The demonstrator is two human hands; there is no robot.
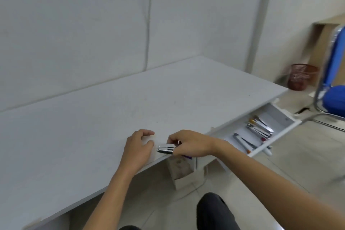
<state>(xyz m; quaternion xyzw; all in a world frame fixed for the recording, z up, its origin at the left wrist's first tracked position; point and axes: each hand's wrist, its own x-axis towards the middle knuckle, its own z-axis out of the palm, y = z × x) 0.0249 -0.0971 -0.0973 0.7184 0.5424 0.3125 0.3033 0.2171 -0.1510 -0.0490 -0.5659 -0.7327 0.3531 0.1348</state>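
My right hand [188, 144] grips a small stapler [166, 149] with a shiny metal nose and a purple end, at the near edge of the white desk [130, 99]. The metal nose points left toward my left hand [139, 147]. My left hand rests on the desk just left of the stapler with its fingers curled, pinching a small pale sheet [149, 139] that is hard to make out against the desk. A small gap separates the stapler's nose from my left thumb.
An open white drawer [276, 117] under the desk's right side holds several pens and metal tools [259, 129]. A blue chair [334, 84] and a red mesh bin [301, 76] stand at the right. A cable [148, 24] hangs down the wall. My knee [214, 209] is below.
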